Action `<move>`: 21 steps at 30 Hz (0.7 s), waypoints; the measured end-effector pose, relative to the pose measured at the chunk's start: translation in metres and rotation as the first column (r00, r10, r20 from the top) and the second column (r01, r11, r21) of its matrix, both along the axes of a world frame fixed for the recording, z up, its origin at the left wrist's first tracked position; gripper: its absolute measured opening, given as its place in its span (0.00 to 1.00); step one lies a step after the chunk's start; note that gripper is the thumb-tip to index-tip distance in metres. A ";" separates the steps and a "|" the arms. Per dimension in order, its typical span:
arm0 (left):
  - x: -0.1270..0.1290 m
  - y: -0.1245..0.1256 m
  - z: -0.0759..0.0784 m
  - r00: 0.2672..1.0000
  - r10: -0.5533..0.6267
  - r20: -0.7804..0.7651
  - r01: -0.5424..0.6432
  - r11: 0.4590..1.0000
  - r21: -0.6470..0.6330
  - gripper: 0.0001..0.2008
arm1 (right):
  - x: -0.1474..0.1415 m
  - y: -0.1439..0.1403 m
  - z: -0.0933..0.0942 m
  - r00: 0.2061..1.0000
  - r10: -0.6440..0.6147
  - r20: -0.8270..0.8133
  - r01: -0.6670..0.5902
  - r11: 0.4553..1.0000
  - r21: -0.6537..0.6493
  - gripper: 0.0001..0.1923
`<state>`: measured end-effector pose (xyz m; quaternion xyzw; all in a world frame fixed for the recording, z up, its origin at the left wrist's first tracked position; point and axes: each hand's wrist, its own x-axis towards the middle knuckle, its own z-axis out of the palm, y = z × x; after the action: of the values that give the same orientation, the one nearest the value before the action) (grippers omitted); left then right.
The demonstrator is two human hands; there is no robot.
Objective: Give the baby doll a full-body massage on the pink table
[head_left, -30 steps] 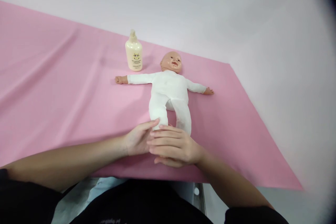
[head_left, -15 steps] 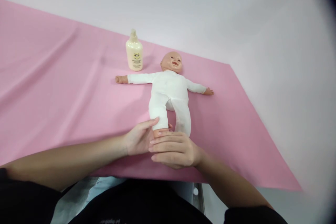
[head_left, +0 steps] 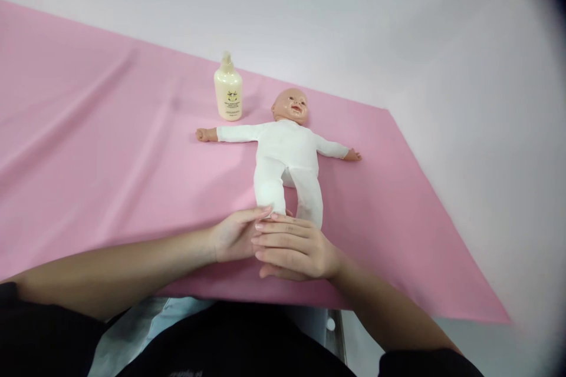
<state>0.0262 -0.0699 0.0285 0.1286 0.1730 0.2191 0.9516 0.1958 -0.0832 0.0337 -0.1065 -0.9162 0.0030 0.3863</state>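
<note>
A baby doll (head_left: 285, 153) in a white suit lies on its back on the pink sheet (head_left: 97, 171), arms spread, head away from me. My left hand (head_left: 233, 235) cups the doll's foot on the left side from beneath. My right hand (head_left: 295, 247) lies flat over that same foot, fingers together and pointing left, hiding the foot. The doll's other leg rests free beside my right hand.
A cream lotion bottle (head_left: 228, 88) stands upright behind the doll's outstretched arm. The pink sheet ends at the table's near edge just below my hands and at the right past the doll. A pale wall rises behind.
My right hand has slid forward again over the doll's foot, covering it, after having drawn back half a second ago. The doll and bottle have stayed in place.
</note>
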 end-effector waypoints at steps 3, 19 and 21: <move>0.001 0.000 0.000 1.000 0.000 0.031 0.000 1.000 0.028 0.12 | 0.001 0.001 0.001 0.999 0.032 -0.019 -0.032 0.999 -0.030 0.14; -0.002 -0.006 0.003 0.975 0.028 -0.221 0.093 0.853 0.514 0.27 | 0.006 0.002 0.002 0.942 -0.324 -0.085 0.181 0.708 -0.683 0.30; -0.001 -0.007 0.002 0.972 0.040 -0.231 0.084 0.859 0.504 0.25 | 0.006 0.002 0.003 0.945 -0.319 -0.068 0.195 0.717 -0.669 0.25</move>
<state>0.0250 -0.0773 0.0303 0.4028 0.2177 0.2294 0.8589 0.2018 -0.0810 0.0369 -0.3605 -0.7946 0.2783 0.4015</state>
